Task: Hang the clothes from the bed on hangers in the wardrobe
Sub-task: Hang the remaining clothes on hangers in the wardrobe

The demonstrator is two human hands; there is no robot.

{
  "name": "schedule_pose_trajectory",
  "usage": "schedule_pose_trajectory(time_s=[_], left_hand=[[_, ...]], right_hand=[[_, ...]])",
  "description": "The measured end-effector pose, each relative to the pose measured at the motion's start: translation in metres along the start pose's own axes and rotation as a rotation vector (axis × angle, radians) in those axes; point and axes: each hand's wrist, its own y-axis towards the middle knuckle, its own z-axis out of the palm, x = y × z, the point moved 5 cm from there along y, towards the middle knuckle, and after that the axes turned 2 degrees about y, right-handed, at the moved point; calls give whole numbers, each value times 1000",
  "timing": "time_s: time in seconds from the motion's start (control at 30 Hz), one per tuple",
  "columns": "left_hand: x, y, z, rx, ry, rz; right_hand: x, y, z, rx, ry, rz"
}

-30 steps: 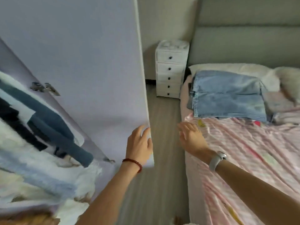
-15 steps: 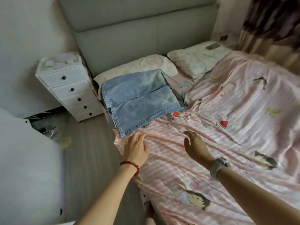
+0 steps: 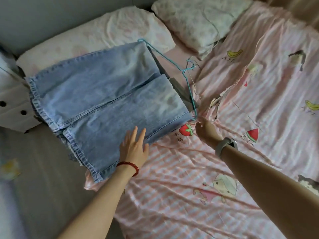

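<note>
Both hands have come forward onto the bed since half a second ago, and the view has swung down and closed in, so the wardrobe door is out of sight and the folded jeans fill the middle. The left hand [image 3: 133, 148] lies with fingers straight and spread, palm down, its fingertips over the near edge of the light blue jeans [image 3: 107, 100]; it grips nothing. A red bead bracelet [image 3: 128, 167] circles that wrist. The right hand [image 3: 206, 131] reaches to the near right corner of the jeans, just beside the low end of a thin blue wire hanger [image 3: 188, 80]. Its fingers are loosely bent and blurred, and it holds nothing that I can make out; whether the fingertips touch the hanger or the denim I cannot tell. A pale grey watch [image 3: 224, 146] sits on the right wrist.

The jeans lie folded flat at the left edge of the bed, hems toward the left, with a darker grey garment [image 3: 181, 90] showing from under their right side. The hanger runs along that right side, its hook pointing right onto the pink striped sheet [image 3: 172, 204], which is printed with a strawberry [image 3: 186, 130], a watermelon slice, bananas and cartoon figures. Beyond the jeans, two pale pillows [image 3: 110, 30] rest against the grey headboard, and a thin light cord [image 3: 214, 26] trails across the right one. At far left, a white drawer unit [image 3: 13, 104] with dark knobs stands beside the bed on the grey floor [image 3: 43, 169].
</note>
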Motion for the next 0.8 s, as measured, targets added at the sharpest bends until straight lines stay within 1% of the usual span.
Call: schedule_pose_trajectory(time_s=[0.07, 0.17, 0.23, 0.3, 0.37, 0.4, 0.47, 0.53, 0.57, 0.6, 0.63, 0.73, 0.8], left_hand=[[12, 24, 20, 92, 32, -15], [26, 41, 46, 239, -33, -33], [29, 44, 54, 271, -46, -28], [30, 47, 56, 281, -35, -28], [31, 48, 56, 297, -34, -34], [31, 48, 56, 310, -45, -37], [33, 49, 56, 355, -68, -36], [35, 51, 49, 393, -94, -33], [35, 53, 40, 378, -119, -33], [33, 56, 26, 328, -157, -37], [31, 59, 8, 243, -205, -39], [17, 63, -68, -95, -339, -23], [2, 60, -129, -316, -412, 21]], right_hand=[[0, 32, 10, -19, 18, 28], [0, 73, 17, -72, 73, 38], [-4, 96, 23, -41, 115, 90], [-8, 111, 25, -38, 223, 203], [-8, 117, 20, -110, 333, 310], [-5, 117, 13, -194, 344, 307], [10, 110, -4, -365, 332, 195], [26, 94, -16, -415, 314, 88], [32, 85, -20, -416, 302, 41], [39, 76, -25, -421, 296, -8], [46, 66, -32, -439, 301, -58], [67, 38, -55, -504, 361, -189], [86, 18, -75, -515, 384, -281]])
